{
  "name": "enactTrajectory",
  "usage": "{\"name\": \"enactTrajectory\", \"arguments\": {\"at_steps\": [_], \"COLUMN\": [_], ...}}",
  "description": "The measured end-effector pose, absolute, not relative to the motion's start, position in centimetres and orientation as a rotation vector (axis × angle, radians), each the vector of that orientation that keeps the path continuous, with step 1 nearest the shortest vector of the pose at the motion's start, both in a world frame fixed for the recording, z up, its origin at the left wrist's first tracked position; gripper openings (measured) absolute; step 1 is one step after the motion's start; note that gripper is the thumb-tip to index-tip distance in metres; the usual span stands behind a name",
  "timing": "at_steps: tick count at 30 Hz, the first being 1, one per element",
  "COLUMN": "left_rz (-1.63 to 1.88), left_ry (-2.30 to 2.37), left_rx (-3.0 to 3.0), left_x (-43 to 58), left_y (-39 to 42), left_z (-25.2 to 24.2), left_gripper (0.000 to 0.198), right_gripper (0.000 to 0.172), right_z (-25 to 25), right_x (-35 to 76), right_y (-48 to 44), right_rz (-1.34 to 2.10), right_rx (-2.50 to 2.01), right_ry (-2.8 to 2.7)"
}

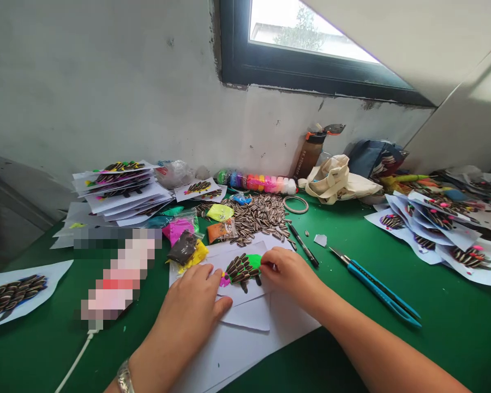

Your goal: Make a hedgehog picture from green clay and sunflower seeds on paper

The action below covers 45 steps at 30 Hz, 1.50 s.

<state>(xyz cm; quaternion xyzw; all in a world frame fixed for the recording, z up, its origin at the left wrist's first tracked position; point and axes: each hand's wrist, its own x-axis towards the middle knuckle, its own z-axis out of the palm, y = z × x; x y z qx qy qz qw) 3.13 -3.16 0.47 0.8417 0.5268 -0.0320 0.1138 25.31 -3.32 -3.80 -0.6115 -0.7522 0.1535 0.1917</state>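
A small white paper card (pixel 245 299) carries an animal-like shape made of overlapping striped sunflower seeds (pixel 239 268). Its pink clay head (pixel 225 279) is at the left, and bare green clay (pixel 253 261) shows at the right. My left hand (pixel 192 297) lies on the card's left side, fingers spread, fingertips close to the pink head. At the green clay's right edge, my right hand (pixel 288 270) has its thumb and fingers pinched together; whatever is between them is hidden. Larger white sheets (pixel 286 327) lie underneath.
Behind the card are a pile of loose sunflower seeds (pixel 259 215), clay packets (pixel 184 226) and a row of coloured clay (pixel 265 183). Blue tweezers (pixel 382 289) and a black pen (pixel 304 245) lie to the right. Finished seed cards (pixel 125 199) are stacked at left, more (pixel 437 224) at right.
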Motion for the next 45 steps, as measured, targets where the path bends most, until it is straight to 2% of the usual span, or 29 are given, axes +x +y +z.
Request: {"name": "enactTrajectory", "arguments": {"at_steps": [28, 34, 39, 45], "left_rz": [-0.222, -0.242, -0.256, -0.243], "left_ry": [1.562, 1.573, 1.591, 1.58], "left_rx": [2.48, 2.462, 2.453, 2.46], "left_x": [3.5, 3.3, 3.4, 3.4], "left_y": [-3.1, -3.1, -3.0, -3.0], "left_z": [1.0, 1.1, 1.0, 1.1], "left_gripper": [0.044, 0.044, 0.045, 0.045], "right_gripper": [0.017, 0.021, 0.015, 0.018], "right_z": [-2.1, -0.8, -2.4, -3.7], "right_x": [24.5, 29.8, 30.5, 29.6], "right_y": [-3.4, -2.7, -2.3, -2.1], "right_rz": [0.432, 0.234, 0.074, -0.042], "right_rx": [-1.772, -1.995, -2.121, -2.102], "right_ry": [-2.209, -2.038, -2.216, -2.27]}}
